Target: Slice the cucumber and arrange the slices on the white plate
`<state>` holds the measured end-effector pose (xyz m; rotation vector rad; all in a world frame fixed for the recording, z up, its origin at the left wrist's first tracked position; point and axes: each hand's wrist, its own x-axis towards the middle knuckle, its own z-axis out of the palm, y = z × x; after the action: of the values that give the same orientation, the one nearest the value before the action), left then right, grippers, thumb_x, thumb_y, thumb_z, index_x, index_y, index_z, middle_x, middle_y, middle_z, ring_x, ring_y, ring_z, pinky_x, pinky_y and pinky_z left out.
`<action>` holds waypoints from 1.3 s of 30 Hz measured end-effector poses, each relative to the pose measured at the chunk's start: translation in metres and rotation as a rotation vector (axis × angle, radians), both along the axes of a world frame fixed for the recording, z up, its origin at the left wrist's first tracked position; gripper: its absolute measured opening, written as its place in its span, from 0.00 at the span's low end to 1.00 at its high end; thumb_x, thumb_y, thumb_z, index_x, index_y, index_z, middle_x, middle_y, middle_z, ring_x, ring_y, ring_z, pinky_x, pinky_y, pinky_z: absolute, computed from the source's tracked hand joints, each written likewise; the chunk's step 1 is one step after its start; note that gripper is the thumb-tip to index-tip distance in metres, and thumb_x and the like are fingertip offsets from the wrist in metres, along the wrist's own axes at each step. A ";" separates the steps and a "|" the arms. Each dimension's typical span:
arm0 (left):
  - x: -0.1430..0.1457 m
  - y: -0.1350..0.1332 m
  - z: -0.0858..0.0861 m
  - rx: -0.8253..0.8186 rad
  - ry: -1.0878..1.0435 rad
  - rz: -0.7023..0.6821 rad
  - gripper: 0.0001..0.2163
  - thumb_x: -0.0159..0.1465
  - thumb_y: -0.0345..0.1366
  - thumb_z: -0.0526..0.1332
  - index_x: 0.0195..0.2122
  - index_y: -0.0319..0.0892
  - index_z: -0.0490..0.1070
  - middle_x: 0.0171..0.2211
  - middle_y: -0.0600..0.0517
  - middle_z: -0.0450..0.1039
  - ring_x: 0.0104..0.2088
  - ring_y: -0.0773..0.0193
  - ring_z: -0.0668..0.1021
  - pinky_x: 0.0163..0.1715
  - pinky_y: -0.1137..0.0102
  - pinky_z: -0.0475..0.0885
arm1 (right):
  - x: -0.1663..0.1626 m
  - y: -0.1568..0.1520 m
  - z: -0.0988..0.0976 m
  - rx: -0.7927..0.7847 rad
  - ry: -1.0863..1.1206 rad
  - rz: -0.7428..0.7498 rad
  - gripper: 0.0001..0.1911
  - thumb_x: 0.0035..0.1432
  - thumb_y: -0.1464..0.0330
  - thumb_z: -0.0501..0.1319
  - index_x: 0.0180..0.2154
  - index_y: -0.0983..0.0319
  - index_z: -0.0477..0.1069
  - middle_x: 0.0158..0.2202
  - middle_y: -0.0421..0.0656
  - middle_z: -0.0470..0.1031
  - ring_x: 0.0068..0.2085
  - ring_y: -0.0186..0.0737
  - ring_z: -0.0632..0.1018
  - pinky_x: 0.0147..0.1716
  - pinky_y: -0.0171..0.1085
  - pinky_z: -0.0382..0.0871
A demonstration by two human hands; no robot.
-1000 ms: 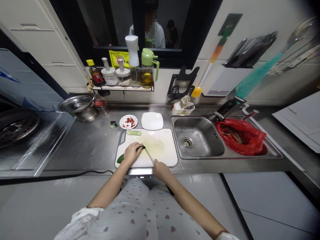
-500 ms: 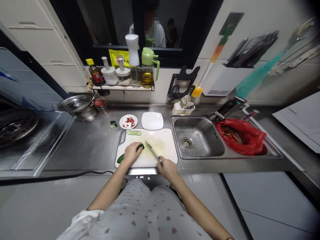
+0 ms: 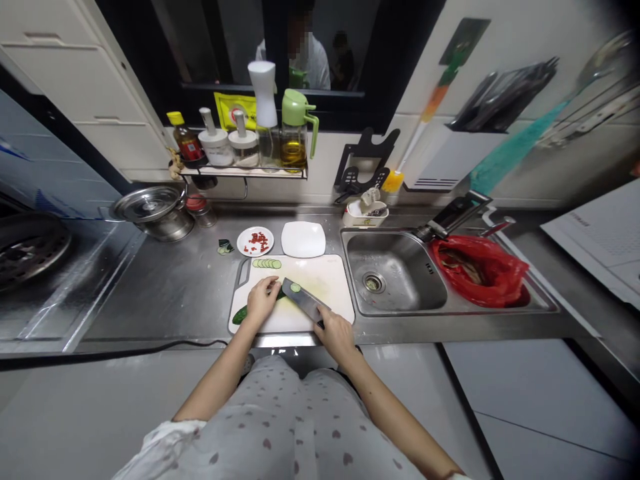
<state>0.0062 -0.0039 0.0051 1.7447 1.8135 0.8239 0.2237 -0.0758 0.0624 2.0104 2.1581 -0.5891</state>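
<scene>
Gripping the knife [image 3: 307,302]: the right hand [image 3: 336,335] is closing firmly round the handle, and the blade is slanting off toward the left hand [image 3: 262,303], its broad face showing.
Riding the blade: one round slice [image 3: 295,288], pale with a green rim, is clinging to the metal near the far end.
Left hand: it's bending its fingers down over the cucumber [image 3: 240,315] and holding it against the cutting board [image 3: 337,277], fingertips sitting just beside the blade; whether they're touching it, I'm not managing to tell.
Cucumber: it's lying on the board's left half, one dark green end poking out left of the wrist, a little more green peeking between fingers and steel.
Row of slices [image 3: 267,264]: they're overlapping neatly along the board's far edge, toward the left corner.
Plates: behind the board, a round plate [image 3: 242,241] is carrying chopped red pieces [image 3: 257,239], and a white squarish plate [image 3: 303,240] is sitting next to it.
Scraps [image 3: 225,247]: green bits are resting on the steel table [image 3: 185,293], left of the round plate.
Sink [image 3: 400,277]: it's gleaming to the right, and a red bag [image 3: 483,280] is slumping beyond it.
Pot [image 3: 155,217]: it's standing lidded at the back left, near a red-capped jar [image 3: 201,212].
</scene>
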 end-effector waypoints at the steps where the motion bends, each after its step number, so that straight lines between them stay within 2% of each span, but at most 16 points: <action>1: 0.002 0.000 0.002 -0.005 -0.012 -0.005 0.17 0.65 0.45 0.56 0.50 0.45 0.73 0.45 0.48 0.77 0.41 0.60 0.78 0.44 0.66 0.72 | 0.000 0.000 0.000 0.006 -0.010 0.010 0.23 0.63 0.64 0.55 0.59 0.60 0.62 0.47 0.48 0.77 0.48 0.45 0.77 0.43 0.37 0.65; 6: 0.013 0.001 0.017 -0.043 0.079 -0.112 0.25 0.59 0.50 0.62 0.56 0.48 0.69 0.51 0.47 0.74 0.50 0.54 0.75 0.51 0.59 0.67 | 0.003 0.000 0.004 0.020 -0.033 0.073 0.25 0.63 0.65 0.56 0.61 0.60 0.59 0.47 0.50 0.76 0.49 0.46 0.76 0.44 0.37 0.64; 12: 0.013 0.010 0.028 -0.113 0.181 -0.293 0.16 0.60 0.48 0.62 0.47 0.51 0.77 0.51 0.49 0.73 0.54 0.51 0.71 0.56 0.55 0.61 | 0.011 0.001 0.008 0.022 -0.040 0.132 0.24 0.63 0.64 0.56 0.60 0.60 0.61 0.46 0.50 0.76 0.49 0.46 0.75 0.45 0.37 0.63; 17: 0.016 0.014 0.026 -0.067 0.127 -0.310 0.11 0.58 0.41 0.64 0.42 0.48 0.77 0.47 0.50 0.75 0.51 0.55 0.73 0.54 0.59 0.64 | 0.011 -0.001 0.007 0.003 -0.026 0.126 0.22 0.63 0.65 0.55 0.58 0.60 0.62 0.47 0.50 0.76 0.49 0.46 0.75 0.44 0.37 0.63; 20: 0.021 0.014 0.022 -0.021 0.061 -0.239 0.07 0.60 0.38 0.62 0.37 0.46 0.77 0.43 0.50 0.77 0.47 0.58 0.75 0.52 0.63 0.66 | 0.010 -0.002 0.006 -0.018 -0.011 0.086 0.21 0.63 0.64 0.55 0.58 0.60 0.63 0.47 0.48 0.77 0.48 0.45 0.76 0.44 0.36 0.64; 22: 0.023 0.016 0.017 -0.008 0.019 -0.136 0.07 0.61 0.37 0.61 0.36 0.45 0.77 0.41 0.50 0.77 0.44 0.59 0.76 0.49 0.65 0.68 | 0.011 -0.003 0.004 -0.021 -0.006 0.050 0.21 0.64 0.64 0.55 0.58 0.59 0.63 0.47 0.48 0.77 0.48 0.45 0.76 0.44 0.36 0.64; 26: 0.020 0.025 0.006 -0.109 -0.059 0.102 0.10 0.62 0.39 0.59 0.39 0.45 0.78 0.34 0.52 0.79 0.35 0.62 0.78 0.39 0.69 0.70 | 0.013 -0.004 -0.001 -0.015 0.012 -0.025 0.22 0.63 0.62 0.55 0.58 0.59 0.64 0.47 0.47 0.78 0.47 0.44 0.77 0.43 0.35 0.64; 28: 0.016 0.033 0.001 -0.163 -0.056 0.168 0.10 0.61 0.39 0.60 0.40 0.46 0.78 0.32 0.52 0.80 0.34 0.62 0.78 0.38 0.70 0.70 | 0.014 -0.004 -0.002 -0.010 0.029 -0.057 0.22 0.63 0.61 0.55 0.58 0.58 0.65 0.46 0.46 0.78 0.47 0.43 0.78 0.42 0.35 0.65; 33: 0.009 0.057 -0.005 -0.209 0.013 0.222 0.10 0.58 0.37 0.61 0.40 0.48 0.78 0.34 0.53 0.80 0.37 0.61 0.78 0.39 0.69 0.69 | 0.015 -0.003 -0.006 0.007 0.058 -0.098 0.22 0.63 0.61 0.55 0.57 0.58 0.66 0.46 0.46 0.79 0.46 0.43 0.78 0.42 0.35 0.65; 39: 0.008 0.085 -0.007 -0.218 0.121 0.175 0.13 0.58 0.34 0.60 0.42 0.48 0.77 0.34 0.54 0.80 0.37 0.62 0.78 0.38 0.70 0.67 | 0.020 -0.003 -0.015 0.035 0.091 -0.114 0.20 0.62 0.62 0.56 0.55 0.57 0.67 0.46 0.45 0.79 0.46 0.43 0.78 0.42 0.35 0.65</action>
<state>0.0138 0.0812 -0.0019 1.5437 2.0735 0.5704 0.2436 -0.0788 0.0469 2.1773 2.1291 -0.6748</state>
